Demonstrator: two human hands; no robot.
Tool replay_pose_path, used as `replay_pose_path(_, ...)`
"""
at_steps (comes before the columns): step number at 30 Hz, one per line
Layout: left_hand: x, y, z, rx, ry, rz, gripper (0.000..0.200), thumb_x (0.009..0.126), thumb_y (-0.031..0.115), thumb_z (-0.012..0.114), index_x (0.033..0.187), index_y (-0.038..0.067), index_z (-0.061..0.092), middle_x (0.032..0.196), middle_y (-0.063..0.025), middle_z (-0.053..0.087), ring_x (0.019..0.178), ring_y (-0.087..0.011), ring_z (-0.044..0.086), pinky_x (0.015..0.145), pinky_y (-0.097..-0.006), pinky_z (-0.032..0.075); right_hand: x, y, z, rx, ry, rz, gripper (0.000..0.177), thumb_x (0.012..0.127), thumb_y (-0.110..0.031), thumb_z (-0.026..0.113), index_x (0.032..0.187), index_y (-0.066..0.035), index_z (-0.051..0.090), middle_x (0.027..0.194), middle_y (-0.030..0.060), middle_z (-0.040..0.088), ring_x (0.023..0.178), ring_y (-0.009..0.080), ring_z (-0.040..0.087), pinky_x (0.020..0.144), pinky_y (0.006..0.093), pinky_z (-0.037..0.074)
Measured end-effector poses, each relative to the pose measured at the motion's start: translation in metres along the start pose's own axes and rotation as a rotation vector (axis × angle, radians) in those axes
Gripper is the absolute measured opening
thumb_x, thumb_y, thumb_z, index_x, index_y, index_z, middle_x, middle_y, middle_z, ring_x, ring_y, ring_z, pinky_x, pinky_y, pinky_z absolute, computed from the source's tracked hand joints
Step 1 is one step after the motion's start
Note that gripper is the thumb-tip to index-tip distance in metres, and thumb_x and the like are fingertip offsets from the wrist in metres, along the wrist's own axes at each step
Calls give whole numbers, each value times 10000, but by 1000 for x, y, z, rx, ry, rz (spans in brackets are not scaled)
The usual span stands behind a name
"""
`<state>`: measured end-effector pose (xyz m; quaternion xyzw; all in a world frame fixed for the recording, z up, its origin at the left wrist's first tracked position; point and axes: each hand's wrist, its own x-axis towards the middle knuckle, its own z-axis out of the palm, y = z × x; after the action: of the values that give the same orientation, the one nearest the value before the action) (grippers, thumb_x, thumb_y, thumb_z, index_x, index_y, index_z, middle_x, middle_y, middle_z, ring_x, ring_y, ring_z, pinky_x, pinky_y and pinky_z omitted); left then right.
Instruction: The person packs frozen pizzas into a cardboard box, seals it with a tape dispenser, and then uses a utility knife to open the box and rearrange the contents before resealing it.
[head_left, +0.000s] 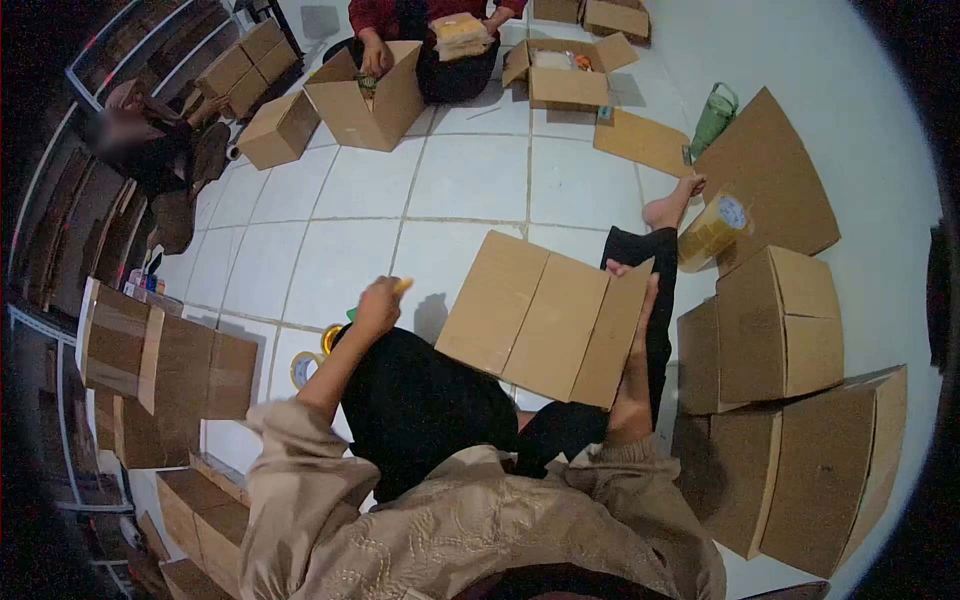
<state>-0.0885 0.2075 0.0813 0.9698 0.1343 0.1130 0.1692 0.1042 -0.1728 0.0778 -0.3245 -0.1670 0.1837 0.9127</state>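
Observation:
A flattened-looking cardboard piece point(545, 315) with fold lines is held above the lap, tilted. My right hand point(640, 285) grips its right edge, fingers partly behind it. My left hand point(378, 308) is closed near the left knee, round a small yellow-orange object point(403, 286) that pokes out past the fingers. Below that hand, a yellow tape roll point(331, 338) and a second tape roll point(304, 370) lie on the floor beside the left leg.
Cardboard boxes stand on the right point(780, 325) and left point(165, 350). A wide tape roll point(712, 232) and green bottle point(714, 122) are at the upper right. Two people sit ahead, one by an open box point(385, 115), the other point(165, 150) at the left.

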Motion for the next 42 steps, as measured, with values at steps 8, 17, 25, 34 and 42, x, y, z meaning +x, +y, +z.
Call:
replay_pose_path(8, 49, 40, 36, -11, -337, -271, 508, 847, 415, 507, 1169, 23, 537, 1203, -222, 508, 1169, -363, 436, 936, -626, 283, -64, -92, 40, -711, 168, 411, 455, 834, -307, 539, 1149, 17, 482, 1053, 70, 559, 985, 184, 531, 837, 315, 434)
replay_pose_path(17, 58, 211, -18, 91, -419, -116, 942, 662, 518, 661, 1396, 111, 232, 1382, -351, 168, 1262, -517, 215, 1018, -525, 275, -44, -88, 31, -823, 224, 311, 393, 797, -175, 592, 1114, 38, 500, 991, 90, 599, 892, 158, 550, 804, 286, 423)
replay_pose_path(25, 97, 50, -48, -962, -327, -371, 706, 672, -29, 505, 1328, 48, 256, 1050, -210, 570, 887, -307, 616, 726, -420, 526, -8, -81, -28, -732, 185, 383, 392, 809, -139, 616, 1124, 58, 491, 1018, 101, 598, 918, 166, 564, 813, 286, 439)
replay_pose_path(34, 76, 101, -18, 20, -138, 397, 747, 627, 319, 727, 1289, 160, 418, 1391, -151, 304, 1299, -371, 229, 1077, -530, 130, 4, -38, 0, -1912, 183, -469, 368, 792, -144, 625, 1124, -32, 516, 1101, 130, 549, 1057, 264, 512, 923, 402, 378)
replay_pose_path(42, 96, 152, -30, 331, -307, 1231, 575, 721, 269, 626, 1260, 203, 437, 1361, -121, 339, 1272, -308, 312, 1038, -548, 238, -38, -14, 41, -1769, -80, -283, 171, 760, -136, 602, 896, -42, 560, 914, 124, 523, 947, 291, 493, 857, 408, 371)
